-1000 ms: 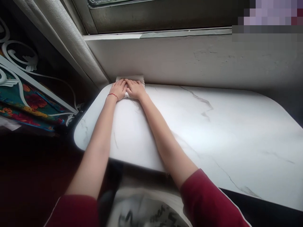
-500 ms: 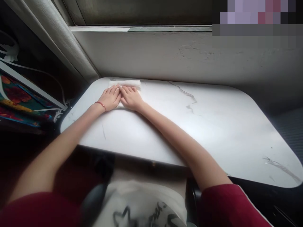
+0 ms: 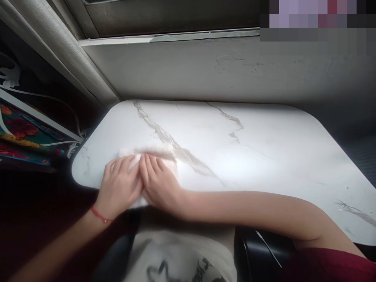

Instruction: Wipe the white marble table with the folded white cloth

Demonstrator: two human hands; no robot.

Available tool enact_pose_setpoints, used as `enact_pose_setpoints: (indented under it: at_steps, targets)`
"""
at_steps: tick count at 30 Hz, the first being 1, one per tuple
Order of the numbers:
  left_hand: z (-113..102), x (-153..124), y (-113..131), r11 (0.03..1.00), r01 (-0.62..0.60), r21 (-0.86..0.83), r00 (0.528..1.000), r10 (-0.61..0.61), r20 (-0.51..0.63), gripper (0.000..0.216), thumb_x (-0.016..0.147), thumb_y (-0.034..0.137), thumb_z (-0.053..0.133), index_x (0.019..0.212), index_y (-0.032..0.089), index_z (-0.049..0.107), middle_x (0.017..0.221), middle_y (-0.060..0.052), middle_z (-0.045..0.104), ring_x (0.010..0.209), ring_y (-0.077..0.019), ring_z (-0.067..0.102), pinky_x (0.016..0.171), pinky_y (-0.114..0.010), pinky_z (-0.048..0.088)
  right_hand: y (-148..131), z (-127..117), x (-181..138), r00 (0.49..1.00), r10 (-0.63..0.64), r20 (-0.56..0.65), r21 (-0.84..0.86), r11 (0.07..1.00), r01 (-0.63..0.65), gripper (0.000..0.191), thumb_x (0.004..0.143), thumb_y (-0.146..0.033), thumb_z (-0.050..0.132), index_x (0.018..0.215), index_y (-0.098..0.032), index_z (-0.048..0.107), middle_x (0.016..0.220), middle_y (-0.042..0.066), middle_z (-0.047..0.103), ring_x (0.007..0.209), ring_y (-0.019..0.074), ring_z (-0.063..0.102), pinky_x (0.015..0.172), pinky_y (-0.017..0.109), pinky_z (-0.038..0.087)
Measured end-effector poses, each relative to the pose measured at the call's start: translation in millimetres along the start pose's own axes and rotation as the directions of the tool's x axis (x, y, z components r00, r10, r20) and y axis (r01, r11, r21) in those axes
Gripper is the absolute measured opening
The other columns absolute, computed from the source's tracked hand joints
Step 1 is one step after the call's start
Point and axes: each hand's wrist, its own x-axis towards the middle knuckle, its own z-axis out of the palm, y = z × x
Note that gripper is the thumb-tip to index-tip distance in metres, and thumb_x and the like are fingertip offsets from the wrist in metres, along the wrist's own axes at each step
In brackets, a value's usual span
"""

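A folded white cloth (image 3: 157, 150) lies on the white marbled tabletop (image 3: 249, 156), near its front edge on the left side. My left hand (image 3: 120, 180), with a red string bracelet at the wrist, presses on the cloth with its fingers bent over it. Right beside it, my right hand (image 3: 158, 182) bears down on the same cloth, its fingers close together. The two hands touch at the index fingers. Part of the cloth is hidden under the palms, and a bit of it shows below them at the table edge.
A wall (image 3: 176, 70) with a ledge runs along the table's far side. A pale curtain (image 3: 58, 47) hangs at the left. White cables (image 3: 53, 94) and a colourful patterned fabric (image 3: 26, 133) are left of the table. A dark seat (image 3: 264, 250) is below its front edge.
Both hands have drawn the cloth from the far left edge of the tabletop toward me, to the front edge. A grey marble vein is uncovered behind it. My right elbow has bent outward.
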Motion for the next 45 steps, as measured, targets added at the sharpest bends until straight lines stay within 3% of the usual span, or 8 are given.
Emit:
enact_pose_setpoints:
  at_steps: [5, 9, 16, 23, 28, 35, 39, 45]
  targets:
    - [11, 9, -1, 0.997, 0.005, -0.076, 0.998, -0.01, -0.062, 0.053, 0.097, 0.028, 0.038, 0.147, 0.016, 0.044, 0.146, -0.021, 0.053, 0.138, -0.0346, 0.05, 0.112, -0.053, 0.041, 1, -17, 2, 0.998, 0.064, 0.022, -0.029, 0.998, -0.063, 0.048, 0.095, -0.02, 0.043, 0.137, 0.003, 0.054, 0.131, 0.03, 0.063, 0.124, 0.0416, 0.059, 0.101, 0.058, 0.05]
    - [19, 21, -6, 0.987, -0.015, -0.163, 1.0, 0.018, 0.015, 0.06, 0.1, 0.027, 0.031, 0.159, 0.018, 0.025, 0.161, -0.016, 0.039, 0.15, -0.0292, 0.036, 0.119, -0.049, 0.035, 7, -10, 2, 0.994, 0.106, -0.023, -0.103, 0.989, -0.107, 0.054, 0.095, -0.026, 0.043, 0.137, 0.006, 0.051, 0.131, 0.033, 0.061, 0.12, 0.0465, 0.058, 0.1, 0.064, 0.047]
    - [34, 55, -15, 0.978, 0.027, -0.208, 0.996, -0.009, 0.088, 0.06, 0.099, 0.034, 0.033, 0.155, 0.013, 0.037, 0.158, -0.021, 0.037, 0.148, -0.0364, 0.034, 0.117, -0.055, 0.034, 37, 18, 14, 0.97, 0.235, -0.061, 0.071, 0.971, -0.23, 0.072, 0.089, -0.033, 0.054, 0.15, 0.003, 0.037, 0.153, 0.036, 0.04, 0.146, 0.0489, 0.034, 0.113, 0.071, 0.033]
    - [58, 118, -25, 0.977, 0.089, -0.196, 0.994, -0.074, 0.085, 0.06, 0.096, 0.037, 0.04, 0.152, 0.015, 0.043, 0.145, -0.019, 0.045, 0.137, -0.0362, 0.042, 0.114, -0.053, 0.035, 90, 33, 45, 0.94, 0.34, 0.01, 0.056, 0.939, -0.34, 0.071, 0.091, -0.029, 0.048, 0.154, 0.001, 0.035, 0.16, 0.033, 0.03, 0.151, 0.048, 0.024, 0.118, 0.067, 0.023]
    - [78, 179, -21, 0.976, 0.088, -0.198, 0.994, -0.072, 0.088, 0.058, 0.098, 0.039, 0.039, 0.152, 0.017, 0.043, 0.146, -0.018, 0.045, 0.138, -0.036, 0.041, 0.114, -0.051, 0.032, 155, 45, 58, 0.929, 0.37, 0.014, -0.004, 0.929, -0.37, 0.069, 0.092, -0.029, 0.042, 0.157, -0.007, 0.035, 0.165, 0.024, 0.025, 0.153, 0.0461, 0.018, 0.118, 0.068, 0.02]
    - [99, 253, 2, 0.961, 0.116, -0.252, 0.993, -0.11, 0.036, 0.054, 0.099, 0.037, 0.037, 0.148, 0.016, 0.046, 0.146, -0.02, 0.047, 0.136, -0.0413, 0.041, 0.11, -0.055, 0.03, 252, 47, 67, 0.942, 0.336, -0.003, -0.115, 0.935, -0.334, 0.06, 0.099, -0.039, 0.031, 0.152, -0.015, 0.043, 0.154, 0.02, 0.042, 0.14, 0.0425, 0.036, 0.114, 0.065, 0.03]
    - [104, 268, 7, 0.951, 0.142, -0.273, 0.99, -0.137, 0.039, 0.053, 0.099, 0.036, 0.036, 0.145, 0.013, 0.048, 0.148, -0.021, 0.044, 0.136, -0.0429, 0.039, 0.109, -0.057, 0.028, 274, 46, 72, 0.943, 0.331, 0.024, -0.183, 0.929, -0.321, 0.058, 0.103, -0.042, 0.023, 0.152, -0.018, 0.04, 0.151, 0.019, 0.043, 0.136, 0.0391, 0.041, 0.114, 0.062, 0.031]
    - [111, 273, 1, 0.94, 0.111, -0.323, 0.992, -0.125, -0.024, 0.05, 0.097, 0.04, 0.038, 0.141, 0.019, 0.051, 0.142, -0.018, 0.049, 0.136, -0.0411, 0.04, 0.109, -0.056, 0.029, 277, 46, 72, 0.943, 0.333, 0.027, -0.25, 0.915, -0.316, 0.063, 0.105, -0.051, 0.013, 0.154, -0.02, 0.036, 0.153, 0.018, 0.039, 0.139, 0.0382, 0.039, 0.116, 0.061, 0.029]
